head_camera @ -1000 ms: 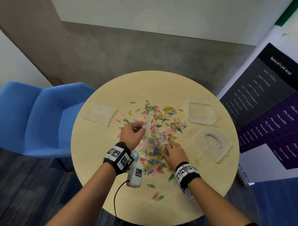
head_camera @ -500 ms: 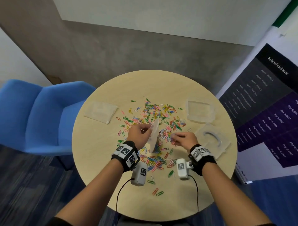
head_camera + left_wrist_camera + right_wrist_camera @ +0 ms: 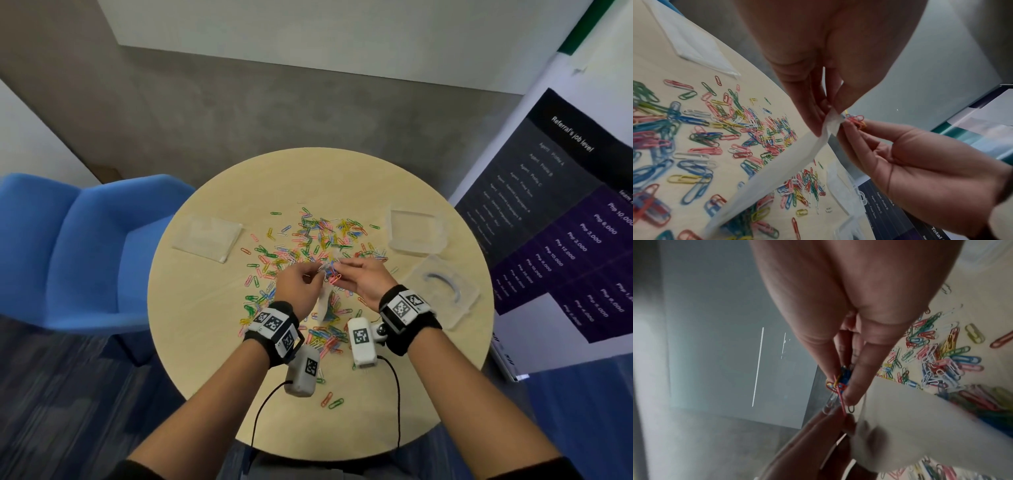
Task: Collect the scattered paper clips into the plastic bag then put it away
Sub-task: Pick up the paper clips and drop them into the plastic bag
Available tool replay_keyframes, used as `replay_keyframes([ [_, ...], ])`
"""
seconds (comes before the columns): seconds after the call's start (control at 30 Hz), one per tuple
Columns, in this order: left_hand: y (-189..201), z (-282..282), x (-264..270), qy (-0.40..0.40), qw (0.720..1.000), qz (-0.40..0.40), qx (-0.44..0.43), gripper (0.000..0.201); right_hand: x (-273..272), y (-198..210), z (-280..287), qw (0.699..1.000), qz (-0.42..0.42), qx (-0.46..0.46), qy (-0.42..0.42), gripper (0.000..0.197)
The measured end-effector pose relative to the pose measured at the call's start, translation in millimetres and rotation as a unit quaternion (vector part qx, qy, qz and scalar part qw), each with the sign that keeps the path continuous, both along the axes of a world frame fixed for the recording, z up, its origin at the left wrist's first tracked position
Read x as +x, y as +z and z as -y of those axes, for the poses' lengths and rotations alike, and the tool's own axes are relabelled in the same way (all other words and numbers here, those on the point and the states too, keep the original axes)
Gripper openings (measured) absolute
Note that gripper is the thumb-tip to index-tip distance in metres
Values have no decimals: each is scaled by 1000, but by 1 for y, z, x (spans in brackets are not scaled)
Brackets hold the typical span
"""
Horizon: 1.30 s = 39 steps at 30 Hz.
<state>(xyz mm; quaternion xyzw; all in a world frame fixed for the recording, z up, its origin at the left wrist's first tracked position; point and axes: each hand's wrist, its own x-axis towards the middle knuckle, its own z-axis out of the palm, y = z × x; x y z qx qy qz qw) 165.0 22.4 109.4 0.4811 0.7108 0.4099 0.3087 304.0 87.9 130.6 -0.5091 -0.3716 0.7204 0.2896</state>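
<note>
Our left hand (image 3: 297, 287) pinches top edge of plastic bag (image 3: 777, 168), fingers (image 3: 809, 104) curled tight on it; bag hangs above tabletop (image 3: 205, 342). Our right hand (image 3: 363, 283) holds small bunch of paper clips (image 3: 856, 121) at bag mouth, fingers (image 3: 857, 369) closed narrow round them. Scattered paper clips (image 3: 308, 240) cover tabletop centre beneath both hands.

I'm seeing the plastic bag (image 3: 920, 426) smearing into blur at 5 o'clock, hiding whether its mouth is gaping; the poster (image 3: 561, 219) is running off at 3 o'clock.
</note>
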Motion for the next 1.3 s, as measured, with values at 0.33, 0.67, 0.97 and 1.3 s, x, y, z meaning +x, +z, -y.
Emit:
replay_keyframes([
  [0.33, 9, 12, 10, -71, 994, -52, 61, 19, -18, 10, 1, 970, 193, 73, 127, 14],
  [0.67, 11, 4, 10, 54, 998, 29, -8, 14, -19, 19, 22, 792, 447, 330, 254, 26],
  [0.97, 1, 6, 4, 37, 997, 74, -13, 11, 56, -13, 8, 841, 443, 285, 121, 26],
  [1.3, 5, 2, -1, 19, 997, 68, -33, 8, 92, -96, 51, 754, 606, 132, 214, 91],
])
